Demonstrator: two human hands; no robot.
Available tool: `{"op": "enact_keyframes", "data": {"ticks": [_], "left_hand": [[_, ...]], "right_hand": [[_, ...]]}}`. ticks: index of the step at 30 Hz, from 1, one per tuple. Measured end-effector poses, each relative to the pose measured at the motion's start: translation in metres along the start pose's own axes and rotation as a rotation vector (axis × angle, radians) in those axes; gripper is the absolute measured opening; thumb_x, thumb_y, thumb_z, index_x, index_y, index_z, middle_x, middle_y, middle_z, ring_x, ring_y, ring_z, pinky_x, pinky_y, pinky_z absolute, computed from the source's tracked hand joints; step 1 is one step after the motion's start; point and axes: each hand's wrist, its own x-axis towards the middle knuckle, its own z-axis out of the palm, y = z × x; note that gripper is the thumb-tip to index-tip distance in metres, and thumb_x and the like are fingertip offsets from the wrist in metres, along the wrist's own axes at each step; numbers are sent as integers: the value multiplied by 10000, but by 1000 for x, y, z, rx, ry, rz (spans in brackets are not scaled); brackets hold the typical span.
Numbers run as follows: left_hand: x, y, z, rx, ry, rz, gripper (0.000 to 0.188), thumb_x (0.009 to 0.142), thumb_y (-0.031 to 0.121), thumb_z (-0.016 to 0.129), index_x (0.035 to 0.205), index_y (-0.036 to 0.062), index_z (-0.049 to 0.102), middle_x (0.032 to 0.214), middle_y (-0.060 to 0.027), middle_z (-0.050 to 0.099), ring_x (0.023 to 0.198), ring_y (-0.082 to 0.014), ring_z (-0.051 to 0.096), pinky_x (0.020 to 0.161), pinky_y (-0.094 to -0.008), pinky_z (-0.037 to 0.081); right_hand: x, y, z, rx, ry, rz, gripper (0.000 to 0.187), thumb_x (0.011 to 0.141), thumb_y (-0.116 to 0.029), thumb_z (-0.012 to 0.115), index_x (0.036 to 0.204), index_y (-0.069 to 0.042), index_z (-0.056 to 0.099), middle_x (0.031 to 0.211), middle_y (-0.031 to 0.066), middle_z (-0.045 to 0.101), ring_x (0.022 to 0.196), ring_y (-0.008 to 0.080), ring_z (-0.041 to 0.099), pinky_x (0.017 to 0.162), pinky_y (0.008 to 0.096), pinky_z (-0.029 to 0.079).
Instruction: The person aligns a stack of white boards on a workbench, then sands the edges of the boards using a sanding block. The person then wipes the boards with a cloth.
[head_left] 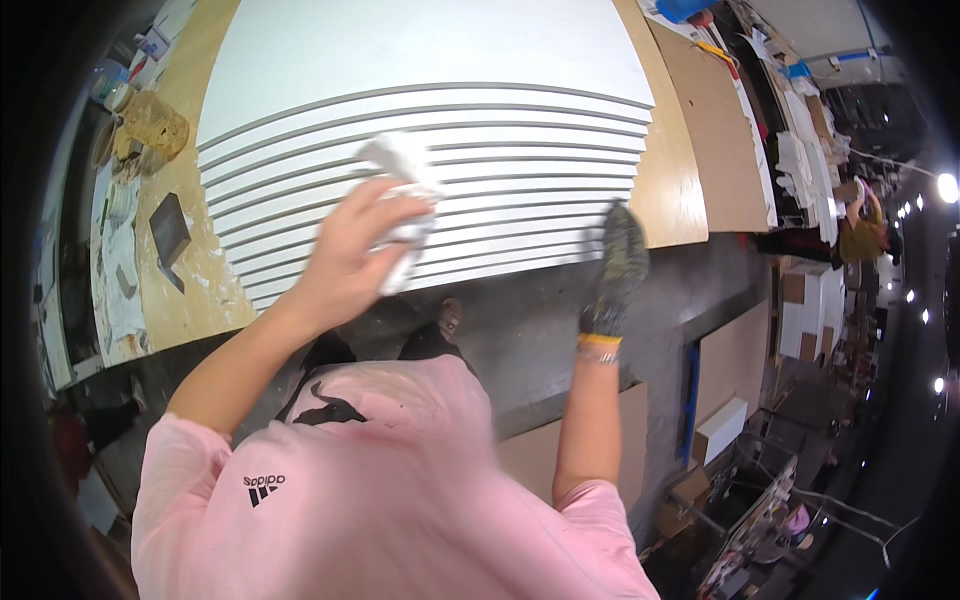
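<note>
A fanned stack of white boards (480,50) with grey edges lies across the bench in front of me, each board stepped back from the one below. My bare left hand (365,235) is closed around a crumpled white cloth (402,158) over the middle of the stepped edges; hand and cloth are blurred. On my right hand (618,260) is a dark, mottled knit glove with a yellow cuff. Its fingers stretch forward at the near right corner of the stack, seemingly lying on the boards. Nothing shows in that hand.
The wooden bench top (672,190) shows on both sides of the boards. At left are a dark rectangular block (170,228) and a cloudy yellowish jar (155,122). Brown panels (735,355) stand at right. Another person (862,228) is at the far right.
</note>
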Motion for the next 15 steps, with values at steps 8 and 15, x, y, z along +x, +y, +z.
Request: {"op": "enact_keyframes", "data": {"ticks": [8, 15], "left_hand": [[28, -27, 112, 628, -112, 272, 720, 753, 334, 817, 1404, 165, 558, 1475, -52, 540, 1384, -242, 486, 1203, -534, 267], [-145, -45, -46, 875, 133, -203, 576, 814, -23, 585, 1387, 12, 550, 1450, -228, 524, 1407, -406, 438, 1184, -541, 282]], "right_hand": [[148, 102, -71, -1732, -239, -635, 484, 972, -100, 436, 1433, 40, 485, 1472, 191, 514, 1359, 298, 484, 1175, 380, 348], [121, 89, -37, -1253, -67, -630, 398, 1020, -146, 433, 1344, 46, 564, 1263, 228, 642, 1192, 363, 589, 1051, 451, 445]]}}
